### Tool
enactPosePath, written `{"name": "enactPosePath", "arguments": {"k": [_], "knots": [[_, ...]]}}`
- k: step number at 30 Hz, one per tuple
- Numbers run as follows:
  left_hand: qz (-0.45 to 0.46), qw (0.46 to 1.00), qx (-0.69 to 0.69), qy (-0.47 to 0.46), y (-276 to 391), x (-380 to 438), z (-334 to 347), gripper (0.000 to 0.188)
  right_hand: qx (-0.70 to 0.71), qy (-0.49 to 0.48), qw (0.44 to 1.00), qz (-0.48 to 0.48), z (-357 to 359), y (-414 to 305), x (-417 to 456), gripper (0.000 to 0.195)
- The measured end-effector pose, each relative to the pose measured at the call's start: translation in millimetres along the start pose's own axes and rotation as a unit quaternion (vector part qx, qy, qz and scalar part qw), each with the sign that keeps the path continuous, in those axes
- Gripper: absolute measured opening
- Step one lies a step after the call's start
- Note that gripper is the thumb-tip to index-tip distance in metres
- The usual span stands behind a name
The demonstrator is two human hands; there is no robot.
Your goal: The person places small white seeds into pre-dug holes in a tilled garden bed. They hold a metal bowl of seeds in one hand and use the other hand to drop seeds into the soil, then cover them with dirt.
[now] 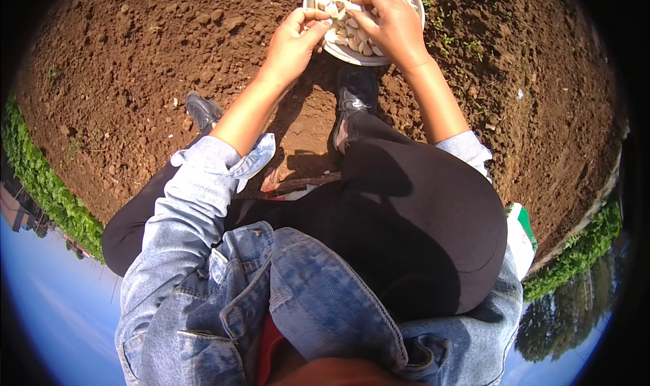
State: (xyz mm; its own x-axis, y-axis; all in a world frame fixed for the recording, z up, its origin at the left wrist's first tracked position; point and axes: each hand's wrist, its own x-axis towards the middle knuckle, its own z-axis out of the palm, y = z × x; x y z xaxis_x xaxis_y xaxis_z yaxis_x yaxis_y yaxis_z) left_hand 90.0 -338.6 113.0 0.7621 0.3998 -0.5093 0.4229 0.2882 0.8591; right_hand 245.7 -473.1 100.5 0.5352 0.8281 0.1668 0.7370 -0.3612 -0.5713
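Observation:
A round metal bowl (350, 57) holding many pale garlic cloves (358, 37) stands at the top of the view, just beyond one shoe. My left hand (297, 41) is at the bowl's left rim, with thumb and forefinger pinched on a small whitish piece, apparently a garlic clove. Over the right part of the bowl is my right hand (393, 25); its thumb and fingertips reach among the cloves near a piece with papery skin. Whether those fingers grip it is not clear.
Loose brown soil (152, 56) surrounds me. Black shoes (358, 89) rest on it. A white and green bag (520, 239) lies beside my right hip. Small weeds (475, 46) grow right of the bowl, and green plants (45, 188) line the far left edge.

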Motion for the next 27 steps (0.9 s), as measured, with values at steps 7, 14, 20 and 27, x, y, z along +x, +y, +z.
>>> {"name": "enactPosePath", "arguments": {"k": [7,14,20,27], "knots": [[-0.004,0.999,0.025,-0.048,3,2,9,0.034,0.174,-0.034,0.972,0.151,-3,-9,-23,0.02],[-0.029,1.0,-0.01,0.006,2,-4,0,0.028,0.026,-0.159,0.987,-0.023,1,-18,-26,0.02],[-0.027,0.999,0.015,0.027,15,-22,-22,0.024,-0.061,-0.205,0.967,-0.135,22,-12,-18,0.022],[0.075,0.994,0.021,0.071,42,-45,-23,0.021,-0.142,-0.215,0.95,-0.173,22,-1,-24,0.016]]}}
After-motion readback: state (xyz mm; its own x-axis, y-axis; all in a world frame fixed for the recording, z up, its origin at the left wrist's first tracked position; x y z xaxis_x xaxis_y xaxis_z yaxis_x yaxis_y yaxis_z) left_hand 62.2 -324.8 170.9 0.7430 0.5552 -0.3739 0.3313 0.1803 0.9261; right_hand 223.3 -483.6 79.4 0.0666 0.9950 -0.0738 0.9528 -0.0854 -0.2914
